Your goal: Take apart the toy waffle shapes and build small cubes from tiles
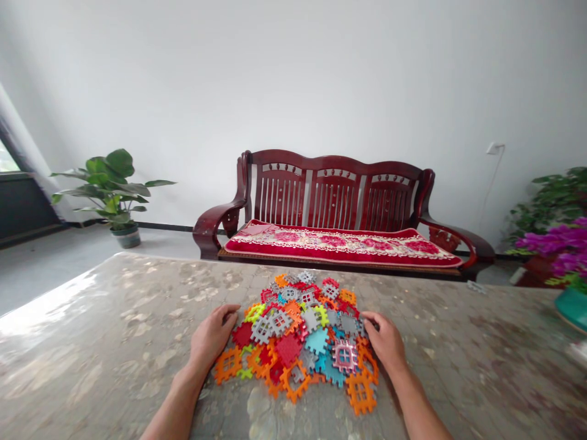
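Note:
A pile of plastic interlocking building tiles lies on the table in front of me, in orange, grey, red, blue, yellow-green and pink. Many have notched edges, and some have window-like openings. At the pile's left side, my left hand rests on the table with loosely bent fingers and nothing visible in it. My right hand lies at the opposite side, fingers slightly bent and apart, the tips close to a grey tile. Whether those fingertips touch it, I cannot tell. A pink window tile and an orange window tile lie near that hand.
The patterned table cover spreads to both sides. A loose grey piece lies near the far edge. Purple flowers in a teal pot stand at the right. Beyond the table are a wooden bench and a potted plant.

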`<state>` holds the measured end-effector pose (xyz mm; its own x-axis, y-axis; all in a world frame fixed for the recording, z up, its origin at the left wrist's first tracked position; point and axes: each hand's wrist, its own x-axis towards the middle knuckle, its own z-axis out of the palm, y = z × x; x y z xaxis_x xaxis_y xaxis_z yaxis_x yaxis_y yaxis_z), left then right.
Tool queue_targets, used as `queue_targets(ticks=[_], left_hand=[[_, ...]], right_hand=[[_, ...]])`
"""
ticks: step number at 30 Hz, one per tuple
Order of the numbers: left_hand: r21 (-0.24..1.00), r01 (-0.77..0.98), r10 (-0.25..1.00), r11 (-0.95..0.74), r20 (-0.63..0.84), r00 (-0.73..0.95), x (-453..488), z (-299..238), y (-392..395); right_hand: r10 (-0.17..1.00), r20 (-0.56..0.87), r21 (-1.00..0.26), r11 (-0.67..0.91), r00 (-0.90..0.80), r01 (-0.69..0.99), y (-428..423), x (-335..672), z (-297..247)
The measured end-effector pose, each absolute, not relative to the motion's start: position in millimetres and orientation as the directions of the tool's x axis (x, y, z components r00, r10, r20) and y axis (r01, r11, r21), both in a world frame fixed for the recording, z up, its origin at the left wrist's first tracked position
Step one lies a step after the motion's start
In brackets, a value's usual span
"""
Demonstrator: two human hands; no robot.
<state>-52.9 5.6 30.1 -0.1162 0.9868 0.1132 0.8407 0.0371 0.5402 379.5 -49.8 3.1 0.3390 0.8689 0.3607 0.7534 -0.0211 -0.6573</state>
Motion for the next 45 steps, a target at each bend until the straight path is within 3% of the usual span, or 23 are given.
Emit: queue_targets(ticks=[7,16,22,27,31,37,42,45], left_hand=[[0.717,0.675,0.982,-0.172,0.183,0.055,-45.6,22.9,7.0],[0.709,0.679,0.980,-0.192,0.170,0.100,-44.3,18.1,9.6],[0.699,0.689,0.980,-0.193,0.178,0.094,-44.3,18.9,9.5],[0.695,0.693,0.981,-0.193,0.160,0.113,-44.2,20.2,9.4],[0.696,0.693,0.982,-0.186,0.150,0.113,-44.1,21.2,9.2],[0.701,0.689,0.982,-0.186,0.150,0.112,-44.2,22.7,8.4],[0.708,0.683,0.983,-0.181,0.157,0.097,-44.8,21.9,9.3],[0.694,0.693,0.980,-0.194,0.172,0.101,-45.2,21.4,10.0]], right_hand=[[0.866,0.473,-0.566,0.160,0.160,0.809,-49.6,372.3,8.5],[0.911,0.401,-0.557,0.156,0.100,0.816,-43.0,372.3,6.5],[0.898,0.412,-0.648,0.166,0.159,0.743,-40.7,372.4,6.6],[0.852,0.361,-0.771,0.044,0.380,0.635,-39.4,378.5,9.9],[0.767,0.344,-0.798,-0.064,0.542,0.599,-41.6,395.4,14.2],[0.749,0.353,-0.708,-0.178,0.561,0.683,-43.5,433.5,11.2],[0.653,0.410,-0.660,-0.269,0.637,0.701,-45.2,445.7,6.0],[0.676,0.397,-0.568,-0.351,0.621,0.744,-51.8,440.2,9.2]])
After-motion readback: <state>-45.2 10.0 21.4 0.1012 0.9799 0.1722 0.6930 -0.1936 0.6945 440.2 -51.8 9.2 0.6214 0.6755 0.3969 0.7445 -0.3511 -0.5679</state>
